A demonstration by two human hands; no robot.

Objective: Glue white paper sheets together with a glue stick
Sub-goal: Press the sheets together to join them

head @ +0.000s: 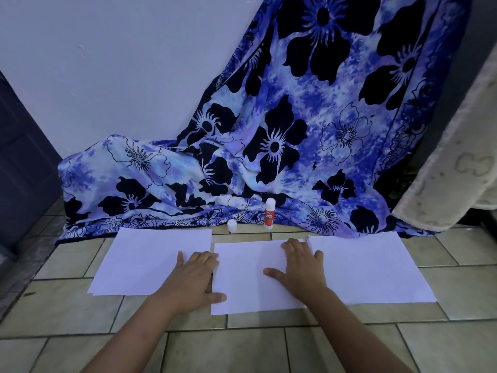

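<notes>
Two bare forearms (129, 332) reach in over the tiled floor (242, 345), nearest the camera. Both hands lie flat, gripping nothing, with the fingers straight and slightly spread.

The left hand (197, 281) straddles a seam. Its fingers (207, 258) cross the left edge of the middle sheet (242, 278) and its palm sits partly over the right margin of the left pile (139, 262). The right hand (301, 267) presses the right part of the same sheet, fingers (291, 247) pointing at its far edge, thumb splayed toward the centre. The right pile (371, 270) lies just beside that hand, apparently untouched.

The likely step is smoothing glued sheets down. The main risk I see is sliding: uneven pressure on smooth tile could skew the top sheet so it bonds crooked or creased. Wet glue at the left edge could also smear the fingers or catch the neighbouring pile. Whether any glue lies underneath cannot be seen.

Beyond the fingers, well apart from both hands, the glue stick (269, 214) stands upright at the hem of the blue floral cloth (295, 130). What looks like its white cap (231, 226) stands near it, so the stick may dry.
</notes>
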